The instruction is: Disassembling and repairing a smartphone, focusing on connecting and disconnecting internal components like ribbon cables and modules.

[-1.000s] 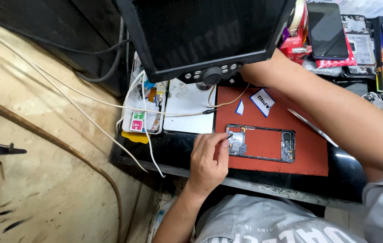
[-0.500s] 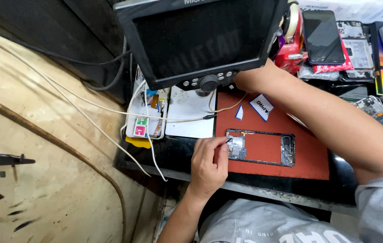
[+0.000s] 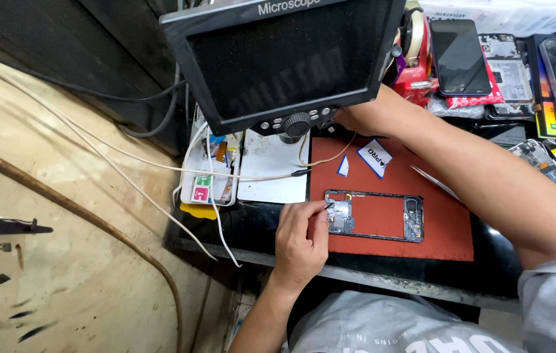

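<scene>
Just past your left fingertips lies the opened phone frame (image 3: 374,216), flat on the red work mat (image 3: 448,225). Your left hand (image 3: 301,242) pinches a thin dark tool (image 3: 327,206), probably tweezers, though it is too small to be sure, with its tip touching the circuit board end of the frame nearest that hand. Keep the heel of the hand planted on the dark bench edge (image 3: 252,225) so only the fingers move, and work the tip gently against the small parts.

Your right hand (image 3: 350,117) reaches beyond the mat, under the microscope monitor (image 3: 278,62); the screen housing hides its fingers, so whether they are open or closed cannot be told.

Room is tight. The monitor overhangs the far side of the mat, and white cables (image 3: 160,167) run close to the left of your working fingers, crossing a white pad (image 3: 274,173). Two small stickers (image 3: 374,157) lie just beyond the frame. Open mat shows to the right of the frame, under your right forearm, and the bench edge drops away toward your lap.
</scene>
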